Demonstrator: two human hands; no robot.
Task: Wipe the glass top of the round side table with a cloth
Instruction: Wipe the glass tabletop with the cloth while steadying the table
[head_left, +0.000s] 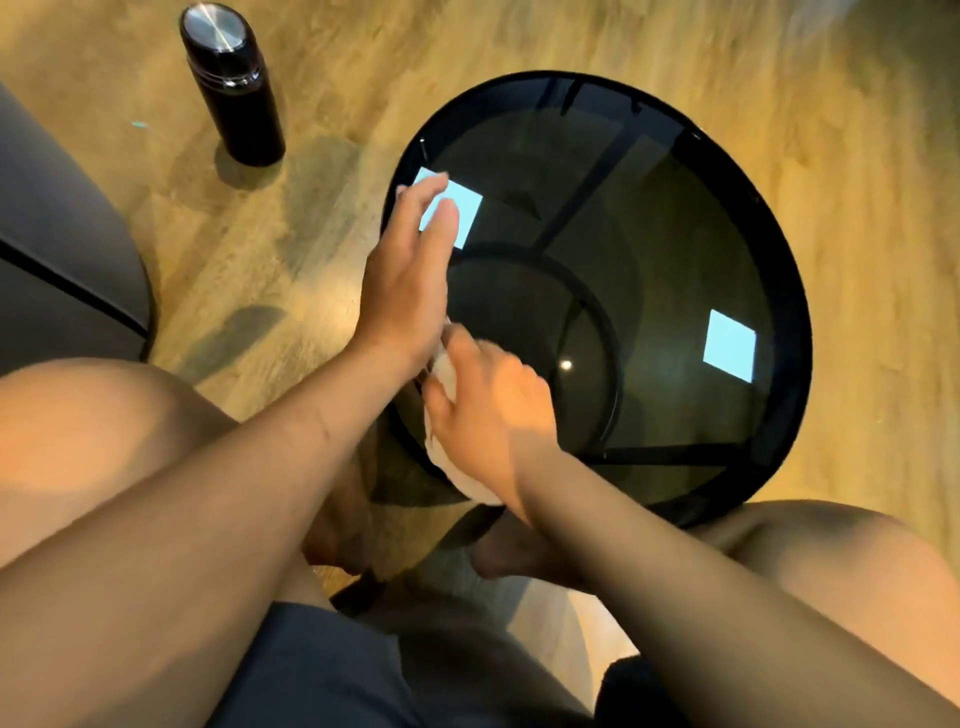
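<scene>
The right hand (493, 405) curls over a bunched white cloth (445, 465) and presses it on the near-left edge of the glass tabletop (675, 249), with part of the cloth hanging past the black rim (789, 312). The left hand (408, 270) lies with its fingers fairly straight at the far-left rim, apparently steadying the table. Pressing hard this close to the edge could tilt or shift the table, the overhanging cloth could slip off, and the left hand's fingers may smear glass. A black bottle (234, 83) stands on the floor, well apart.
</scene>
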